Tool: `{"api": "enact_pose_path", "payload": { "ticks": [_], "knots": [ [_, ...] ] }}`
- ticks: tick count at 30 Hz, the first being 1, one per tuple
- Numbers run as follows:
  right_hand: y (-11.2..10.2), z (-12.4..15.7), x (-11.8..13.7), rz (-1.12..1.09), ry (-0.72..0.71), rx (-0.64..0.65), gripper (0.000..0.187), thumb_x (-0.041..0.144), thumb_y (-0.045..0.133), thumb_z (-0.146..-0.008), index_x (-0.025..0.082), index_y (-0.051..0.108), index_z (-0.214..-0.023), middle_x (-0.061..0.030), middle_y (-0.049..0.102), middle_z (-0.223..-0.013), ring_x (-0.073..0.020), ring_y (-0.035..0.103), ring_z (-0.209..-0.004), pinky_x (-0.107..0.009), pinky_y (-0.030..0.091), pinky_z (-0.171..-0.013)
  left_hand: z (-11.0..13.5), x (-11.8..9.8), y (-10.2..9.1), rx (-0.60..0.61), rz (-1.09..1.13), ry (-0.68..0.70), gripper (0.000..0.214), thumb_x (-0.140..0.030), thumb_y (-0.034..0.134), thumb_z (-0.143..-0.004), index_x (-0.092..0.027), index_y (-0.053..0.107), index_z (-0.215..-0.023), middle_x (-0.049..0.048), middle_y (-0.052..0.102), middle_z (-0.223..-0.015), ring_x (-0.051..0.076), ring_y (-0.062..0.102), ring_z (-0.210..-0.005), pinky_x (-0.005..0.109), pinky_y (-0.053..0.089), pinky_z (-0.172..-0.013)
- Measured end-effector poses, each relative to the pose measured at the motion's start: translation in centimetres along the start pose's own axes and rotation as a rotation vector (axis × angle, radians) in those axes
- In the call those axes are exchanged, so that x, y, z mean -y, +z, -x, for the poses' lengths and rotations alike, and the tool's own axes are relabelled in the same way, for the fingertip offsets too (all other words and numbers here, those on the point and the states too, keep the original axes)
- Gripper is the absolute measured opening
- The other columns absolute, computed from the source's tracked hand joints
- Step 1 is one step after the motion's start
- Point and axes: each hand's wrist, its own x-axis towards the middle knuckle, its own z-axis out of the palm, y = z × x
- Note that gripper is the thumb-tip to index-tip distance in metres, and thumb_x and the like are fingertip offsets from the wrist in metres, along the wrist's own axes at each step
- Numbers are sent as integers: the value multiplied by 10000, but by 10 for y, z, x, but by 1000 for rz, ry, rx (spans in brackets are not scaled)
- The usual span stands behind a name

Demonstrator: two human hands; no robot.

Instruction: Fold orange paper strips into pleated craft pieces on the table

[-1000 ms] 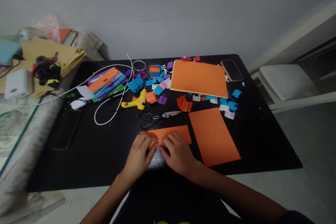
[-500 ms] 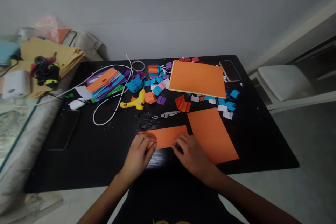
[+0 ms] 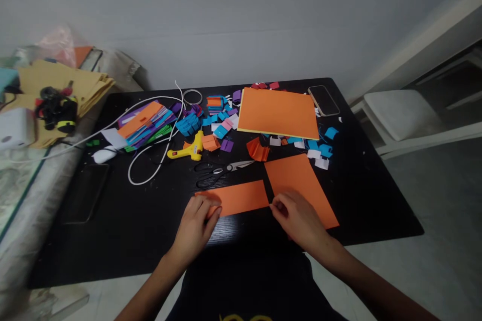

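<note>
A folded-looking strip of orange paper (image 3: 241, 196) lies lengthwise on the black table before me. Over its left end rests my left hand (image 3: 198, 220), fingers bent on the paper and thumb spread apart near the front edge. At the front right corner of the strip, the thumb and forefinger of my right hand (image 3: 297, 215) are pinched together. Part of that hand covers a bigger orange sheet (image 3: 301, 180), which lies slanted to the right of the strip. Just behind the strip are black-handled scissors (image 3: 222, 169), blades pointing right.
Behind the scissors lies a yellow glue gun (image 3: 191, 149). A white cable (image 3: 131, 173) loops at its left. Cut paper pieces (image 3: 226, 130) and an orange paper stack (image 3: 278, 113) fill the back. Phones (image 3: 324, 100) lie far right and at the left (image 3: 86, 193).
My right hand has slid rightward along the strip to its right corner. My left hand stays at the strip's left end. The whole view has shifted slightly.
</note>
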Motion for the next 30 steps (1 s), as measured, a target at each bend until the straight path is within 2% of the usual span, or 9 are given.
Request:
{"api": "enact_pose_path", "payload": {
  "ticks": [4,7,10,13,18,24,30],
  "knots": [
    [-1,-1,9,-64,32,-2,196,88,670,-887,218,598,-759,-23,646,-776,-217,642,-737,-331,496,-626,0,-1,-1,5,1,-14,86,-221,587,-1022,-228,660,-1067,58,683,-996,237,626,-927,383,537,-825],
    [7,-6,23,-140,-60,-4,143,90,666,-921,205,640,-840,-38,682,-859,-222,662,-826,-355,538,-733,-1,-4,-1,14,-5,-28,89,-216,587,-1017,-224,666,-1058,62,671,-980,246,620,-922,402,530,-833],
    [17,-14,38,-122,-157,95,96,107,651,-962,189,678,-920,-56,711,-946,-233,671,-915,-372,543,-818,-2,-14,5,37,-1,-36,135,-178,541,-1027,-220,665,-1061,67,671,-996,247,627,-947,407,526,-858],
    [21,-23,47,-88,-168,191,103,98,641,-970,171,686,-913,-69,711,-976,-236,673,-918,-366,538,-811,-3,-27,15,86,19,-46,126,-171,538,-1025,-215,656,-1036,63,675,-1001,236,636,-955,374,534,-839],
    [19,-30,47,-84,-157,239,91,91,666,-953,157,679,-893,-75,710,-968,-241,673,-927,-359,531,-811,-8,-40,27,135,20,-135,151,-204,603,-1002,-197,626,-852,52,646,-882,243,609,-874,374,503,-772],
    [15,-31,48,-89,-130,274,114,79,663,-945,164,666,-869,-66,706,-956,-222,660,-886,-335,506,-763,-21,-38,13,218,50,-246,213,-147,645,-939,-204,579,-745,29,649,-840,219,616,-843,332,477,-749],
    [14,-33,49,-114,-124,282,124,83,669,-943,167,654,-852,-58,696,-954,-216,660,-903,-328,499,-783,-17,-20,-14,290,44,-371,167,-208,654,-909,-209,610,-748,24,708,-844,208,659,-817,317,479,-764]
  ]
}}
